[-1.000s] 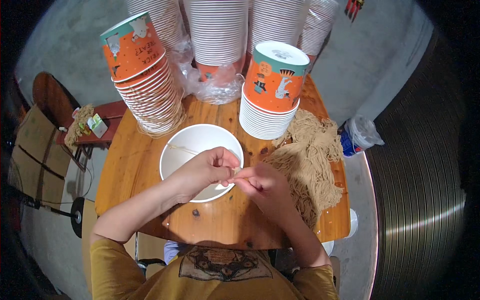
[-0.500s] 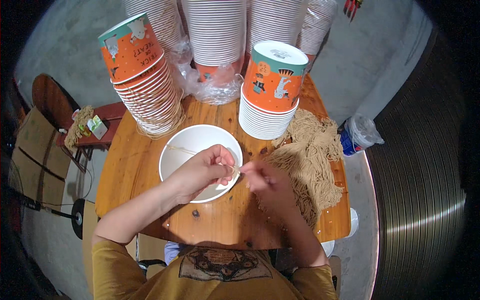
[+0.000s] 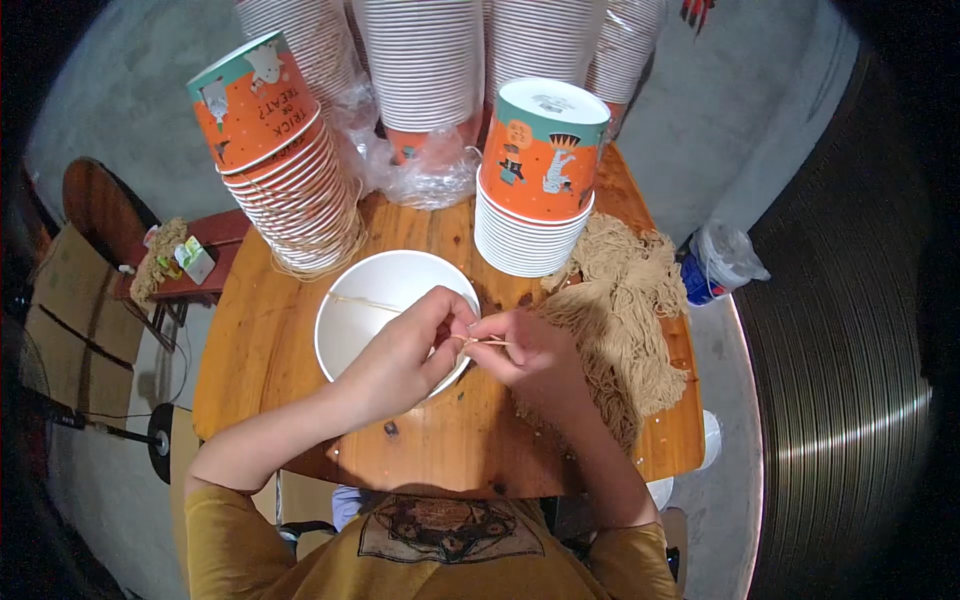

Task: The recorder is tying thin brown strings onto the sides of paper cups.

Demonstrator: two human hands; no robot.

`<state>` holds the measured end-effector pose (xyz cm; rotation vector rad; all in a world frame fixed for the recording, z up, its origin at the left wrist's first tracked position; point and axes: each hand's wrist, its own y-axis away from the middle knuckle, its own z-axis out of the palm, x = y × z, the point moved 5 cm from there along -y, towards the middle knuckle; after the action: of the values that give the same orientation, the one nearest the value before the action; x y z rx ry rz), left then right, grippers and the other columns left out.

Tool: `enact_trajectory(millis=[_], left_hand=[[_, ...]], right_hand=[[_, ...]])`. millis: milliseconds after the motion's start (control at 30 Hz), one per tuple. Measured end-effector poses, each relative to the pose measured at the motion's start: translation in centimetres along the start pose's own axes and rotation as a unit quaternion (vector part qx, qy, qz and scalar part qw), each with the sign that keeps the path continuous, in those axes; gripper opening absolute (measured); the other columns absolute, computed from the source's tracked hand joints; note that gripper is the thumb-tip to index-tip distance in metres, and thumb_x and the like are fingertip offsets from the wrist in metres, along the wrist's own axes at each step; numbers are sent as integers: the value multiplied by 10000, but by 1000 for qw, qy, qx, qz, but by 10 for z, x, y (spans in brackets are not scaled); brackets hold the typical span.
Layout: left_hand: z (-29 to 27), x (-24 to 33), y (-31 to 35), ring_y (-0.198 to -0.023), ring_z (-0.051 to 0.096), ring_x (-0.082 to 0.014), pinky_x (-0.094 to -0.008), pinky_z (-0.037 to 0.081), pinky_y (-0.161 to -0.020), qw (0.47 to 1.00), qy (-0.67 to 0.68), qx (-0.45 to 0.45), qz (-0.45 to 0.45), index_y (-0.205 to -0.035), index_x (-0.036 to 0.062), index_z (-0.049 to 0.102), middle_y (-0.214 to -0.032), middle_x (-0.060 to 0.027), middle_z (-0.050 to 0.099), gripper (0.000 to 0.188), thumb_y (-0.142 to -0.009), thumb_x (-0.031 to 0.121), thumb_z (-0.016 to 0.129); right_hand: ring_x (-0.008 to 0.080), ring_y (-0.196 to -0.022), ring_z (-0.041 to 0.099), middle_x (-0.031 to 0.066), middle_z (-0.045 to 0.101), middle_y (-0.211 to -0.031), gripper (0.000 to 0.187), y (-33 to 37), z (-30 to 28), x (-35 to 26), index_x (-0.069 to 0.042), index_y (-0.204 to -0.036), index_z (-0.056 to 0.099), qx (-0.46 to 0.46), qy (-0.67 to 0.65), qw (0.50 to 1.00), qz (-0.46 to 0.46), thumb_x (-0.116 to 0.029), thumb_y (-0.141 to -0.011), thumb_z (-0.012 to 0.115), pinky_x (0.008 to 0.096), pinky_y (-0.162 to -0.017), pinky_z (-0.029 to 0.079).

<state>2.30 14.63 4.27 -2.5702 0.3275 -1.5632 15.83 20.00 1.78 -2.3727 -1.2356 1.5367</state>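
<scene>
A round white paper tub stands mouth up on the table in front of me. A thin tan string crosses its opening to my fingers. My left hand is over the tub's right side, thumb and fingers pinched on the string. Close against it, my right hand pinches the same string just past the tub's right rim. A short strand sticks out across the right fingers. Whether the string is knotted there is too small to tell.
A heap of tan string lies at the right of the wooden table. Upside-down orange tubs form a right stack and a left stack wound with string. Taller plastic-wrapped stacks stand behind. A blue bucket is beyond the right edge.
My right hand, blurred and slightly apart before, has come in against my left fingers and now pinches the string. My left hand has stayed nearly in place, still on the string.
</scene>
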Motion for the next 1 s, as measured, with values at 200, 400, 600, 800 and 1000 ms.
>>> enact_trajectory(millis=[200,400,600,800,1000], left_hand=[[-2,9,2,-808,521,-190,-298,455,-727,995,-91,-5,47,-1044,16,467,-940,-93,472,217,-847,-9,555],[-4,4,2,-794,502,-179,-293,449,-703,997,-72,-23,-20,-986,20,507,-929,-86,434,189,-816,-2,587],[-5,6,2,-779,512,-191,-300,450,-678,994,-105,-12,18,-901,13,522,-930,-98,426,108,-818,4,590],[-5,7,5,-748,563,-224,-322,462,-650,983,-176,30,43,-884,20,536,-826,-87,498,84,-831,33,599],[-6,-10,6,-668,526,-138,-285,452,-624,995,-37,23,-90,-895,15,545,-754,-46,563,104,-849,73,618]], right_hand=[[269,-660,625,84,603,-732,148,3,0,-8,-98,-875,576,62,25,996,-53,-118,-782,690,366,-568,491],[39,-520,365,-32,373,-565,139,5,7,-6,-59,-834,558,57,-54,997,18,9,-763,656,221,-482,338],[40,-510,384,-28,428,-562,163,9,10,-5,-49,-848,529,50,-36,997,43,7,-764,658,222,-472,349],[235,-567,600,91,562,-653,167,10,11,-6,-77,-861,518,56,16,998,24,-69,-767,656,355,-528,480],[259,-604,632,93,582,-671,169,11,7,-15,-74,-857,514,68,59,996,-4,-71,-773,660,371,-545,503]])
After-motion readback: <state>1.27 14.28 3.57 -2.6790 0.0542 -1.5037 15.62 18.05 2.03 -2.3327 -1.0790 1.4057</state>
